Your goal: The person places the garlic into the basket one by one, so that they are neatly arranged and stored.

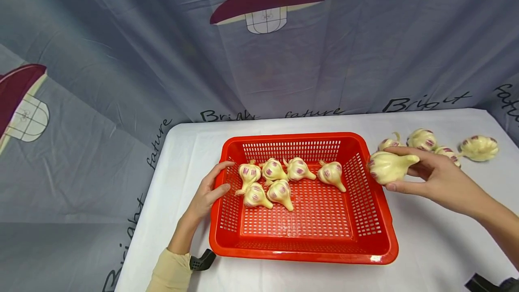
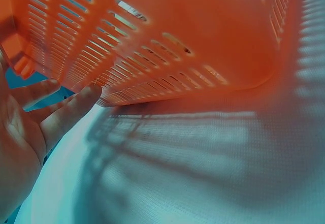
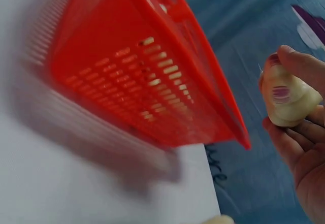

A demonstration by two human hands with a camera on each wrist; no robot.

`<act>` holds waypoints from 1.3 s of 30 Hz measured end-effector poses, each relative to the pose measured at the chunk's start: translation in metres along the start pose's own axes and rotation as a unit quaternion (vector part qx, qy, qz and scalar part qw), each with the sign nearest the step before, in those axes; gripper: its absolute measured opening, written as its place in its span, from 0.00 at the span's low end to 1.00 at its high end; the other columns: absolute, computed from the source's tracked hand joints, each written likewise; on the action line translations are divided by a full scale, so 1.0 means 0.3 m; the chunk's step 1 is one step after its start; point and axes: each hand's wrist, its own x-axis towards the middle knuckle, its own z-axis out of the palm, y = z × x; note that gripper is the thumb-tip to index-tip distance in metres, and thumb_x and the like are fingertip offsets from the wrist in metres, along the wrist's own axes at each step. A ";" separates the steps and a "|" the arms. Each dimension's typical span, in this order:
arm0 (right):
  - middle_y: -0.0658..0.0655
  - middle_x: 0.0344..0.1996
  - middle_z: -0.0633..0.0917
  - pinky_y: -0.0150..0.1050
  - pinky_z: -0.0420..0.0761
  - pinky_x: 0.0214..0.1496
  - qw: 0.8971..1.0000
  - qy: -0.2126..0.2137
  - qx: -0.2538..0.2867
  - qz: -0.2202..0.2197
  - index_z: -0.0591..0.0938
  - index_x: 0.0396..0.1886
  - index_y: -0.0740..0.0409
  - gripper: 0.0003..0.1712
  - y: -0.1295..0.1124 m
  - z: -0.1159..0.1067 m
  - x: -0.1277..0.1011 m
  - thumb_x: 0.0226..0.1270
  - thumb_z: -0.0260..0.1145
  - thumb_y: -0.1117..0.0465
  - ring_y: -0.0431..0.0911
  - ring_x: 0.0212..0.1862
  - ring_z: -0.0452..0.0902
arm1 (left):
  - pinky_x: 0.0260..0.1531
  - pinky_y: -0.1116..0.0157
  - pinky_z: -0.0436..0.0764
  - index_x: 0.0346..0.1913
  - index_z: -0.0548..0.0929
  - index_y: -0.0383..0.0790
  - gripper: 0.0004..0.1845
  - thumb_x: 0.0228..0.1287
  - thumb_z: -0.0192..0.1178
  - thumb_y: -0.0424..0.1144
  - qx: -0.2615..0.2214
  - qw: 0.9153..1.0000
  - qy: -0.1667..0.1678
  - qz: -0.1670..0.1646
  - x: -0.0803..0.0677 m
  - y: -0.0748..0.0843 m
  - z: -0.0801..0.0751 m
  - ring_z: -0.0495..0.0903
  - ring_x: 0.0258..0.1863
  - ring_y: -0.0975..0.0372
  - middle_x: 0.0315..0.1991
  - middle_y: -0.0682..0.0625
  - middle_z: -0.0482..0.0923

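A red plastic basket (image 1: 296,250) stands on the white table with several garlic bulbs, such as one garlic bulb (image 1: 332,175), lying toward its back and left. At the basket's left rim, my left hand (image 1: 207,193) holds the edge, thumb and a finger over the rim; the left wrist view shows other fingers (image 2: 76,109) against the outer wall. My right hand (image 1: 442,179) grips a pale garlic bulb (image 1: 391,168) beside the right rim, its stem pointing right. In the right wrist view, thumb and fingers hold this garlic bulb (image 3: 287,94) by its sides.
More garlic bulbs lie on the table behind the right hand, including one garlic bulb (image 1: 480,148) at the far right. The white table (image 1: 430,238) backs onto a grey curtain (image 1: 365,57) printed with lamps and lettering.
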 end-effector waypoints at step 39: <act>0.46 0.49 0.84 0.39 0.82 0.46 0.963 -0.261 -0.031 -0.061 0.81 0.60 0.56 0.40 -0.121 0.316 0.205 0.52 0.80 0.41 0.42 0.46 0.78 | 0.37 0.51 0.87 0.72 0.66 0.40 0.29 0.69 0.51 0.32 -0.015 1.000 -0.005 -0.005 0.001 -0.001 -0.001 0.75 0.53 0.32 0.66 0.31 0.65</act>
